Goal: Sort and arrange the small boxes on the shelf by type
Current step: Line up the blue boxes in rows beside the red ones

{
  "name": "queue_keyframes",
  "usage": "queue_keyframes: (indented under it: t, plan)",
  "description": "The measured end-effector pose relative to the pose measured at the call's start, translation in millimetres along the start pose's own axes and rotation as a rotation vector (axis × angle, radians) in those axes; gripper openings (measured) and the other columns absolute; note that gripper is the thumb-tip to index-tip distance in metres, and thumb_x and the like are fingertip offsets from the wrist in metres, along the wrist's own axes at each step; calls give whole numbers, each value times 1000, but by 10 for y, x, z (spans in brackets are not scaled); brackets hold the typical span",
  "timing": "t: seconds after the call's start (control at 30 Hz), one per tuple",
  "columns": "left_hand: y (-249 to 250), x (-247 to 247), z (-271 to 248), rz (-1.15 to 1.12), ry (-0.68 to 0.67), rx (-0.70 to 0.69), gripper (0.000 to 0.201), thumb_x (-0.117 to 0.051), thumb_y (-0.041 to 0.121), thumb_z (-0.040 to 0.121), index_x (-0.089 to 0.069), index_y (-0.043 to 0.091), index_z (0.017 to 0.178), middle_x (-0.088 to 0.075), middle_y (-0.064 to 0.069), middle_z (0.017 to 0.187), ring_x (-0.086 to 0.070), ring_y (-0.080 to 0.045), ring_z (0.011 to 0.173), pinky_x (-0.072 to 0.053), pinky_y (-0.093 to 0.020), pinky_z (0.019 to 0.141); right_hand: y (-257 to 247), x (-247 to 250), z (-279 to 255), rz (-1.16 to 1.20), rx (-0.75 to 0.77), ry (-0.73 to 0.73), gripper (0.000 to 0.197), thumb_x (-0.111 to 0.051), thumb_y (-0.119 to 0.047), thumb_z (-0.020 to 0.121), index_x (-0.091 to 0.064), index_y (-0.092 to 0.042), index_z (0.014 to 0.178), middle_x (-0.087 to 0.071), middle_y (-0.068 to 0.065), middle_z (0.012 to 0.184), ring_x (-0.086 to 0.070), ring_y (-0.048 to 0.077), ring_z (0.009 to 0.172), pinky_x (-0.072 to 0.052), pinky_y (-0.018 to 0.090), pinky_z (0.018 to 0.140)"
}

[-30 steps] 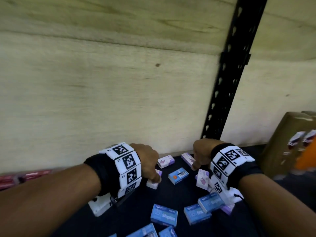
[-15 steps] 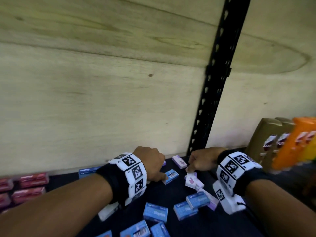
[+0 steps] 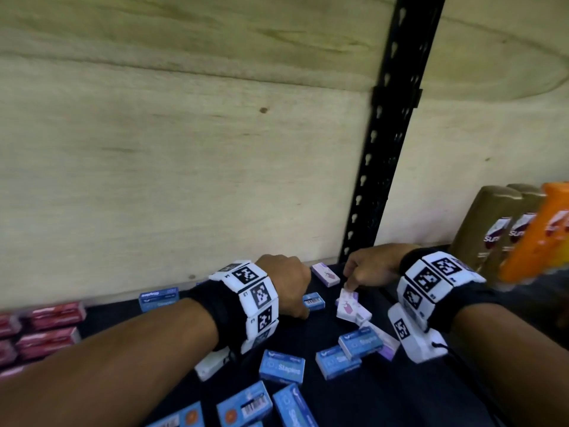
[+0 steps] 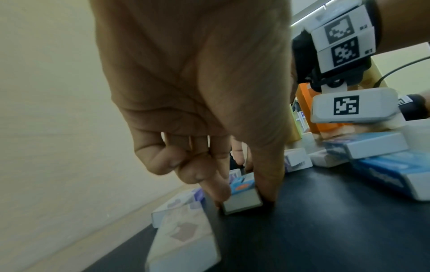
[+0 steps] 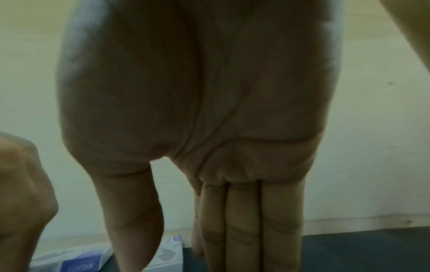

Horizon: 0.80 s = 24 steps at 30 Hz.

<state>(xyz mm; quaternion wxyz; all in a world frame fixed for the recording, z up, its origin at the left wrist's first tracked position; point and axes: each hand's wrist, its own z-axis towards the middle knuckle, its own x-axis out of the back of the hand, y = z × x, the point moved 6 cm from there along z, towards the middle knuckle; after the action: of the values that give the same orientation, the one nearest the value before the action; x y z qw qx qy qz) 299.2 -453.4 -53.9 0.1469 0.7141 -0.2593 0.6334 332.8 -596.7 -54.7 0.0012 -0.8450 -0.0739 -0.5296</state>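
Note:
Small boxes lie scattered on the dark shelf: several blue staple boxes at the front and white-and-purple boxes further back. My left hand pinches a small blue box between thumb and fingers; the box rests on the shelf, its barcode end showing beside the knuckles. My right hand points down with straight fingers and holds nothing. Its fingertip meets the top of a tilted white-and-purple box.
Red boxes sit in rows at the far left, and one blue box stands against the plywood back wall. A black shelf upright rises behind my hands. Gold bottles and an orange bottle stand at the right.
My left hand has moved right from a white-and-purple box onto the blue barcode box and taken hold of it. My right hand came down onto the tilted white-and-purple box.

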Motion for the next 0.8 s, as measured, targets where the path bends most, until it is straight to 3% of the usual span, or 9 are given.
queue_keyframes:
  t: [0.1, 0.17, 0.23, 0.3, 0.4, 0.5, 0.6, 0.7, 0.8]
  plan:
    - [53, 11, -66, 80, 3, -31, 32, -59, 45, 89, -59, 14, 81, -55, -5, 84, -54, -26, 75, -38, -30, 61, 5, 16, 6, 7, -9, 8, 36, -60, -36, 94, -45, -21, 64, -43, -9, 67, -41, 7, 63, -33, 22, 61]
    - [77, 24, -114, 118, 18, -44, 30, -52, 42, 94, -60, 14, 88, -60, -10, 97, -56, -30, 82, -37, -31, 64, -11, 18, -13, 6, -11, 14, 31, -61, -37, 93, -50, -21, 68, -48, -10, 72, -49, 13, 76, -37, 25, 67]
    - [66, 40, -158, 142, 26, -38, 35, -47, 37, 97, -65, 8, 104, -62, -13, 110, -60, -32, 93, -36, -32, 66, -46, 17, -76, 18, 0, 11, 20, -62, -37, 92, -61, -18, 85, -59, -6, 89, -54, 16, 90, -43, 29, 80]
    - [34, 57, -207, 148, 21, -27, 37, -44, 36, 99, -64, 7, 110, -61, -14, 113, -60, -31, 94, -36, -32, 66, -62, 16, -157, 47, 1, 17, 30, -61, -35, 94, -66, -11, 110, -65, -1, 112, -59, 18, 106, -43, 32, 95]
    - [-43, 121, -350, 112, 17, -5, 36, -41, 36, 100, -63, 10, 111, -61, -14, 112, -54, -28, 86, -36, -32, 67, -61, 14, -273, 128, 4, 53, 36, -62, -33, 94, -60, -18, 127, -62, -7, 118, -55, 12, 108, -40, 24, 91]
    - [-137, 173, -525, 79, -8, 28, 35, -42, 37, 98, -63, 10, 108, -61, -13, 109, -52, -27, 82, -37, -32, 67, -45, -5, -358, 229, 36, 97, 33, -63, -28, 95, -56, -25, 127, -60, -13, 110, -50, 6, 100, -37, 16, 78]
    - [-247, 165, -708, 97, -61, 56, 37, -44, 41, 96, -64, 10, 104, -62, -12, 105, -50, -25, 77, -38, -31, 65, -76, 1, -481, 251, 103, 135, 21, -64, -23, 93, -62, -27, 114, -57, -19, 89, -53, 1, 85, -36, 9, 66]
    - [-363, 99, -859, 89, -132, 73, 35, -45, 39, 95, -64, 10, 102, -62, -10, 98, -53, -26, 77, -40, -31, 65, -148, -25, -655, 285, 166, 94, 16, -69, -19, 88, -68, -28, 101, -69, -11, 90, -58, -1, 77, -43, 16, 75]
    - [-460, 37, -982, 63, -184, 68, 35, -43, 35, 96, -66, 11, 103, -65, -12, 102, -53, -25, 78, -43, -31, 68, -239, -130, -790, 242, 198, -7, 25, -77, -21, 81, -70, -31, 103, -65, -14, 86, -60, 5, 84, -46, 21, 83]
